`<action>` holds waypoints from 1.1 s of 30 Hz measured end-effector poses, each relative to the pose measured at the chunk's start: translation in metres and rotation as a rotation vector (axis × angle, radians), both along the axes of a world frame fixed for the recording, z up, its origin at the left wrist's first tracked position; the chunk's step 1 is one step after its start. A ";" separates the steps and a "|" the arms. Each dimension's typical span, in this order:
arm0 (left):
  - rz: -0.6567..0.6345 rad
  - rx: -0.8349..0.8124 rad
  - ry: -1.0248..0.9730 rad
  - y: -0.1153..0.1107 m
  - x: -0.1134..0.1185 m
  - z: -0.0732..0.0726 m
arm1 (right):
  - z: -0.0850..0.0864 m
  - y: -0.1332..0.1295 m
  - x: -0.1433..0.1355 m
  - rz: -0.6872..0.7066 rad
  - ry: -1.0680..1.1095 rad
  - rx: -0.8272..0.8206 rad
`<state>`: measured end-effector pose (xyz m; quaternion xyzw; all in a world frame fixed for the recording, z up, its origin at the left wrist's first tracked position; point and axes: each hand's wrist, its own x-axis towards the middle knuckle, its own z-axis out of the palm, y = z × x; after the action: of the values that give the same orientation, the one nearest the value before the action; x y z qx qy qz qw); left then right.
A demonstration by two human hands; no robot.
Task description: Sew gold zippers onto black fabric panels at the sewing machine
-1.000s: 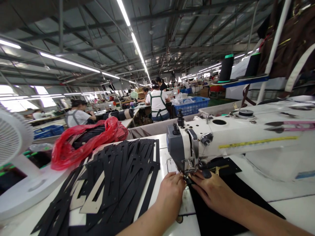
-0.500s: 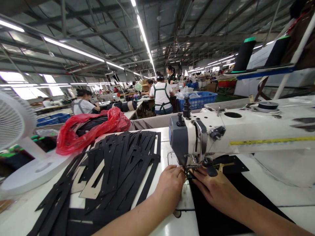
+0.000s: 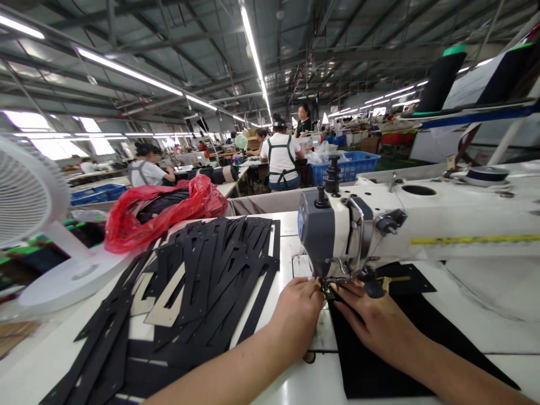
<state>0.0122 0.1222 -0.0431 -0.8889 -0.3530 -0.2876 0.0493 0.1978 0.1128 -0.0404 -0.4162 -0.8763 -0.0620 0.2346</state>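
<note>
**Two hands held at the foot, no clear advance shown**

The left hand (image 3: 297,312) is placed on the near left side of the foot (image 3: 327,284) of the sewing machine (image 3: 318,230), with its fingers bunched. It cannot be told whether anything is pinched there, as the fingertips are crowded against dark parts. The right hand (image 3: 375,318) is laid over the black cloth (image 3: 358,371), its fingers reaching to the other side of the foot. Whether the cloth is gripped or only pressed flat cannot be told.

The cloth is found on the desk (image 3: 290,225), spread from beside the foot towards the right forearm and partly covered by it. Beyond the right hand, a gold-coloured fitting (image 3: 386,281) is noted on a smaller black piece (image 3: 417,277).

Since the preceding views, the viewpoint has been shifted, while both hands have been kept at the foot. No clear travel of the cloth under the foot can be confirmed; the work is judged to be under close control at that one spot.

To the left of the machine, overlapping black strips (image 3: 198,270) are heaped, with pale pieces (image 3: 162,315) among them. A red bag (image 3: 202,197) is seen behind the heap, and a white fan (image 3: 27,191) is recorded at the far left.
</note>
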 end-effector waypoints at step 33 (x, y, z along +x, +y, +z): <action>0.096 -1.407 -0.994 -0.132 -0.005 0.043 | 0.034 -0.155 0.102 -0.548 0.079 -0.171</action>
<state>0.0069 -0.0096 0.0003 -0.4678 -0.4668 -0.3554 -0.6610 0.3001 -0.0424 -0.0068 -0.6579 -0.7233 -0.0328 0.2073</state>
